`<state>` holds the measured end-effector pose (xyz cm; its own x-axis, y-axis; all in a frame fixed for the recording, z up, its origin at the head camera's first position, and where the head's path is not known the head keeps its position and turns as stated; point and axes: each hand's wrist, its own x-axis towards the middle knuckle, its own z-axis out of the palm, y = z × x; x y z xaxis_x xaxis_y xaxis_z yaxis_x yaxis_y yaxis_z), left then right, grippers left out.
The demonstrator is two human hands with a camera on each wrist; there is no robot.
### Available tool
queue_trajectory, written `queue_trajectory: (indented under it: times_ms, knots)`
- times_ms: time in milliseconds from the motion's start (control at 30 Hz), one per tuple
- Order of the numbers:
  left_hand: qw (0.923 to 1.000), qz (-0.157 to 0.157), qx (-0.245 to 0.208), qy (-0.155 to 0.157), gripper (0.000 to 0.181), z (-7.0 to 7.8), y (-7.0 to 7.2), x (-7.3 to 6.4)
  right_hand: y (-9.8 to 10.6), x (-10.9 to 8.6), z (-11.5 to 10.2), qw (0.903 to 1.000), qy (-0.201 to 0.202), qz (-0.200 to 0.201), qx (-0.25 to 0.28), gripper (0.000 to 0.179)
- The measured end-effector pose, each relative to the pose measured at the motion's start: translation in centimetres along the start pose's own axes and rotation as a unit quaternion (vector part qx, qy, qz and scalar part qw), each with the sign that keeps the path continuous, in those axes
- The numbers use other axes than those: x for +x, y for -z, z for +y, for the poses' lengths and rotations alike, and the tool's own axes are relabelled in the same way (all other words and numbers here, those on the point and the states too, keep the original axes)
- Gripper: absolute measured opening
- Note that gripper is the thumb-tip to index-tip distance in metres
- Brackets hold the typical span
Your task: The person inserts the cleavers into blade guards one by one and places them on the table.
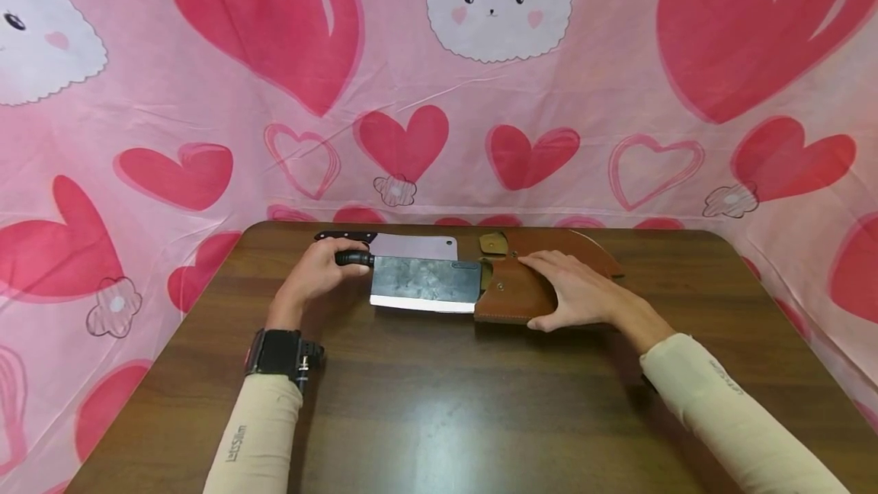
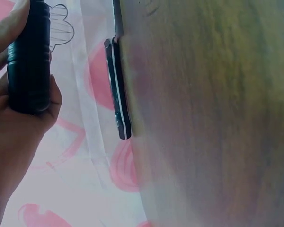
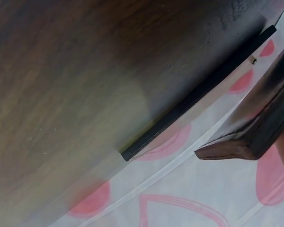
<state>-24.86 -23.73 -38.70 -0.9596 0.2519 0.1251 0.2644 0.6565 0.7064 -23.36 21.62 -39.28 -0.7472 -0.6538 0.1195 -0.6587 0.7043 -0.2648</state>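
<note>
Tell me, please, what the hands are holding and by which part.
Left hand: front cleaver, by its black handle; right hand: front brown sheath, by opposite edges.

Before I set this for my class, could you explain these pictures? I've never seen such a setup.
There is no robot here: a person works bare-handed. The wide picture is taken from the person's head, looking forward and down; the other two are taken from the left and right wrists. The left hand holds a dark-bladed cleaver by its black handle. The right hand grips a brown leather sheath, whose mouth is at the cleaver's far end. Behind them, on the wooden table, lie a second cleaver and a second leather sheath.
</note>
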Motion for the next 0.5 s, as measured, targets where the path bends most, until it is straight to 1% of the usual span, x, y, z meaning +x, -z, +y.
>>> queue_trajectory:
  times_ms: [100,200,500]
  knots:
    - [1.0000,0.001,0.000,-0.007,0.035,0.07,0.07,0.19,0.15,0.04,-0.11,0.9999,0.000,-0.010,0.004,0.106]
    - [0.9999,0.003,-0.003,-0.011,0.032,0.20,0.24,0.28,0.45,0.07,-0.13,0.9999,0.001,-0.011,0.004,0.107]
    - [0.9999,-0.012,-0.004,-0.003,0.026,0.18,0.33,0.29,0.74,0.00,-0.01,0.9995,0.013,-0.011,-0.026,0.109]
